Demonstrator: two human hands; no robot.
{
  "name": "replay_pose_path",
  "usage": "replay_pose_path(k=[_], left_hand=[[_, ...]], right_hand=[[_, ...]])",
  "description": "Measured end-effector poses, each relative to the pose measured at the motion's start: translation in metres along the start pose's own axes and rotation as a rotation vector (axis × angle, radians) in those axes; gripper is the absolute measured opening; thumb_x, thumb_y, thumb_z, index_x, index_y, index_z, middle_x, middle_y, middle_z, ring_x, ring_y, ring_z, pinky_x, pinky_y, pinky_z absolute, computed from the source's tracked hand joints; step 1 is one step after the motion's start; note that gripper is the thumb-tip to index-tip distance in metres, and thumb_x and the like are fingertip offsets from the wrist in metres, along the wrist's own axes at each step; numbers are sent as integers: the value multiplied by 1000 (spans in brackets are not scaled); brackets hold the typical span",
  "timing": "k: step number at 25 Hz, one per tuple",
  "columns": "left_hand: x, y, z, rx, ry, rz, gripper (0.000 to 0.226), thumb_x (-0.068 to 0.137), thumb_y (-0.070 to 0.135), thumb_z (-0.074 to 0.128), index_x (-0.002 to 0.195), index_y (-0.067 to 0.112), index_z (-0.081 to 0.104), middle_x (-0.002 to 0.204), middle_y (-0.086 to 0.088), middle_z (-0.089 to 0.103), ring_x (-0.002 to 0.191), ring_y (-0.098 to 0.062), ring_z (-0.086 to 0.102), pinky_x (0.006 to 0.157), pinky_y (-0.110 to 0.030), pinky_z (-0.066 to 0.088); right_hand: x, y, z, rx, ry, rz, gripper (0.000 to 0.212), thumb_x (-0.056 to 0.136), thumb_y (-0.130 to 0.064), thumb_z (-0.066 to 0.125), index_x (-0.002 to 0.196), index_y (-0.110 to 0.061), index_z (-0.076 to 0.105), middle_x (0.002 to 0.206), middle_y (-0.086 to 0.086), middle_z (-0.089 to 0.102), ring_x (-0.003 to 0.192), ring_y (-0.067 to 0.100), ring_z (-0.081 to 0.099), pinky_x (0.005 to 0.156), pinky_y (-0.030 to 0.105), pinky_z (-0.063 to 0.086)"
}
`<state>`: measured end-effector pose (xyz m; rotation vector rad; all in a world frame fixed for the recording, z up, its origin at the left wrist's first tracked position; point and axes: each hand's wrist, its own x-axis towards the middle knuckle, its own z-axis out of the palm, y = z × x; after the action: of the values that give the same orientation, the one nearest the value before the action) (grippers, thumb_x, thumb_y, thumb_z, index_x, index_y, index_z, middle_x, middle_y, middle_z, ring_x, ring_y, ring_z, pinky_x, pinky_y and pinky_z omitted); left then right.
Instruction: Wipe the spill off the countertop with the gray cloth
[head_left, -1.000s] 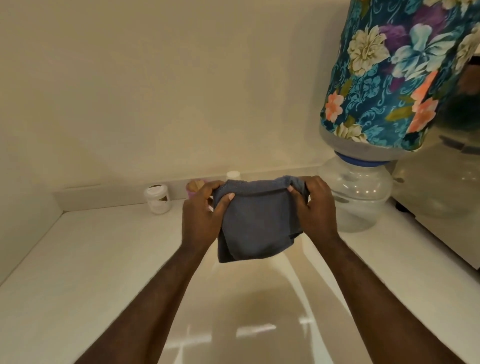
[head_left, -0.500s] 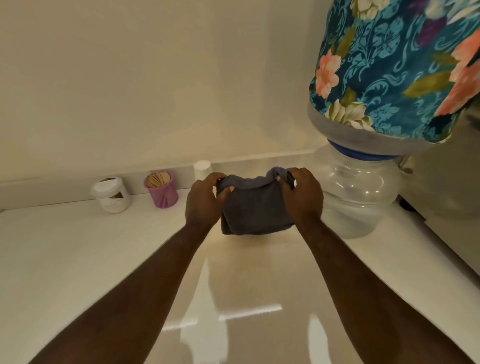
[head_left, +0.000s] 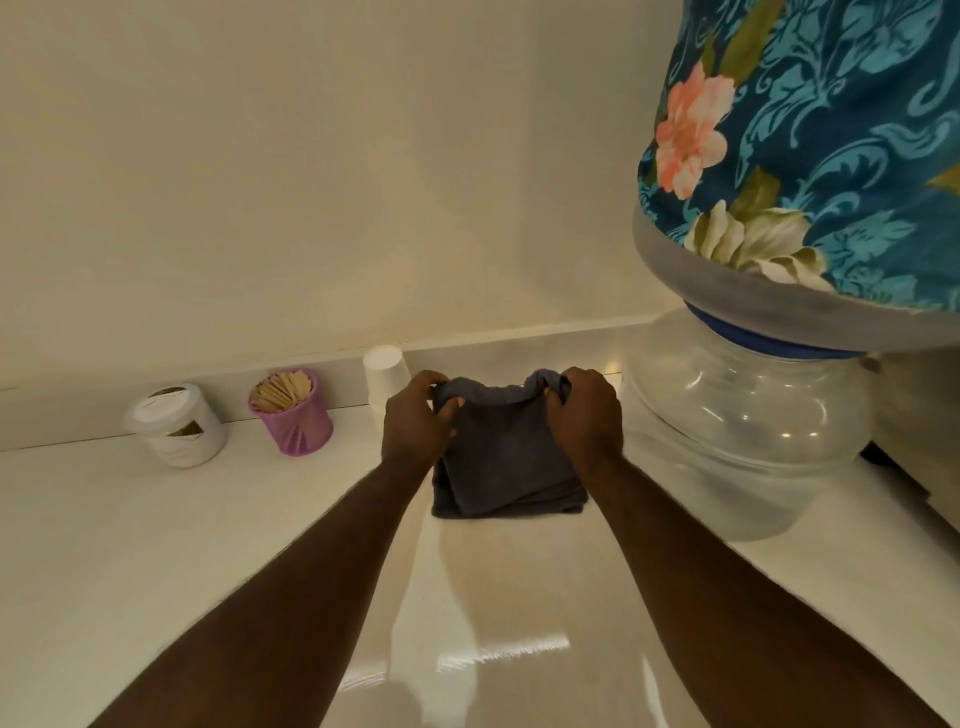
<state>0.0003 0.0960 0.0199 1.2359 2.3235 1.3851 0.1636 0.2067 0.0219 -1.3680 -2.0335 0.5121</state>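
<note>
Gray cloth (head_left: 506, 467) – purple cup (head_left: 295, 415) – teal floral cover (head_left: 831, 156) – white countertop (head_left: 130, 545)

Water bottle (head_left: 810, 156) top cut off

Soft matt gray cloth (head_left: 506, 462) under my fingers, glossy smooth countertop (head_left: 156, 545), clear shiny plastic water jug (head_left: 748, 431), its printed fabric cover (head_left: 810, 156)

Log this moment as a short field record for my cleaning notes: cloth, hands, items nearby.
cloth: gray cloth, folded, lower edge on the countertop
left hand: grips the cloth's top left corner
right hand: grips the top right corner
left of cloth: white cup, purple holder of sticks, white jar
right of cloth: clear dispenser
spill: cannot tell
</note>
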Motion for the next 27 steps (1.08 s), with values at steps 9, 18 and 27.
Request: replay_pose_path(k=[9, 18, 27], left_hand=[[-4, -33, 32, 313, -323, 4, 72, 87, 18, 66, 148, 20, 30, 161, -7, 17, 145, -26, 24, 114, -39, 27], [-20, -66, 48, 605, -568, 128, 63, 98, 54, 25, 152, 28, 5, 163, -3, -2, 149, -26, -5, 120, -46, 9], [-23, -54, 32, 576, -563, 104, 62, 98, 53, 22, 152, 26, 7, 163, -5, -1, 149, -26, -3, 119, -44, 3]], right_hand=[[3, 18, 37, 1, -377, -53, 66, 92, -6, 59, 151, -10, 29, 163, 9, 18, 144, 28, 32, 115, 36, 32], [-25, 44, 69, -478, -576, -265, 63, 101, -52, 25, 155, -22, 11, 165, 0, 8, 152, 29, 1, 120, 52, 3], [-23, 18, 54, -456, -521, -323, 62, 103, -48, 26, 155, -18, 9, 166, 6, 5, 152, 29, 2, 122, 48, 4]])
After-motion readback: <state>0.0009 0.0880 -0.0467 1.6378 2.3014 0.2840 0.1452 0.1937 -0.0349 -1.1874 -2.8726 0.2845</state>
